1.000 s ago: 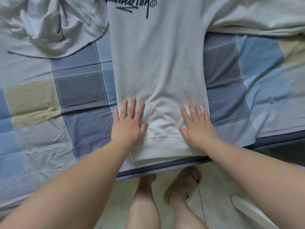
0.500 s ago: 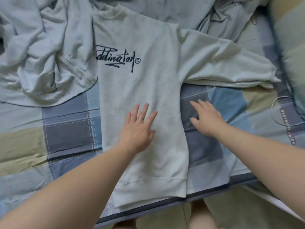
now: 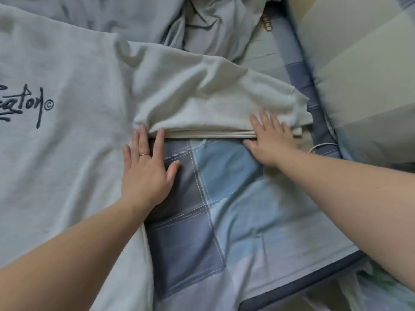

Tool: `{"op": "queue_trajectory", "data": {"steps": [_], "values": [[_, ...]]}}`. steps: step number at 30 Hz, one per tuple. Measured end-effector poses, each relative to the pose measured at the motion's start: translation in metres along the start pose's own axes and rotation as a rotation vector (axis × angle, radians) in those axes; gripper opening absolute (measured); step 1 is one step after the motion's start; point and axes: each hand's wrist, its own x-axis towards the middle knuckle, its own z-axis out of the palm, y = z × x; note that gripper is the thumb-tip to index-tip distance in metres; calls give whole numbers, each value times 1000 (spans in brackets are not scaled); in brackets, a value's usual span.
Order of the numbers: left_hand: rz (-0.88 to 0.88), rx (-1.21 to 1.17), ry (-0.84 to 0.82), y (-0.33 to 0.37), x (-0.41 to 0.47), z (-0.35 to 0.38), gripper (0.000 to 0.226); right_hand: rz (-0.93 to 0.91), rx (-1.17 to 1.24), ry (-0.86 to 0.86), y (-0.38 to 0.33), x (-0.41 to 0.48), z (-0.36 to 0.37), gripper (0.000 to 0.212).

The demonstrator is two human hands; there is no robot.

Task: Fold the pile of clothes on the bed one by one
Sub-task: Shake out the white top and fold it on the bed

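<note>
Your left hand [image 3: 146, 169] and right hand [image 3: 272, 142] lie flat, fingers [image 3: 160, 140] spread at the sleeve [image 3: 202, 97] edge, likely readying its fold

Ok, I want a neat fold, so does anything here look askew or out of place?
The sleeve lies rumpled with deep creases, above where the left hand and right hand touch its lower edge. A white cable lies on the bed just beside the sleeve's end, where it could get caught.
</note>
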Motion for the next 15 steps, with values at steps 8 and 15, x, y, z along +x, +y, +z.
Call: {"op": "queue_trajectory", "data": {"steps": [8,15], "values": [[236,13,41,93,82,-2,39,-125,200,298,72,9,-16,39],[339,38,57,111,102,0,11,-243,132,337,72,28,-20,5]]}}
